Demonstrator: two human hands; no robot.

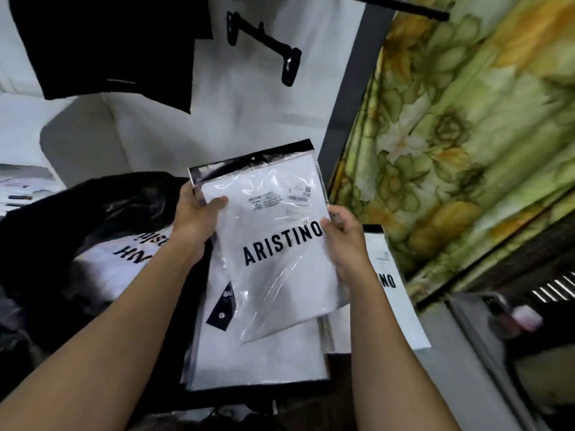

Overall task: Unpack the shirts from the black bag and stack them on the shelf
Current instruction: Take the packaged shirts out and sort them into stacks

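A white shirt packed in clear plastic [273, 225], printed ARISTINO, is held up in the middle of the view. My left hand [196, 213] grips its upper left edge, thumb on the front. My right hand [345, 241] grips its right edge. Below it lies a stack of packed white shirts [264, 359] on a shelf surface. Another packed shirt [395, 293] lies flat to the right of the stack. The black bag [93, 213] sits open at the left, with a packed white shirt [133, 250] showing inside.
A dark garment [118, 48] hangs at the top left against a white wall. A black wall bracket [264, 45] sticks out above. A green and yellow floral curtain [466, 135] fills the right side, behind a dark post [351, 98].
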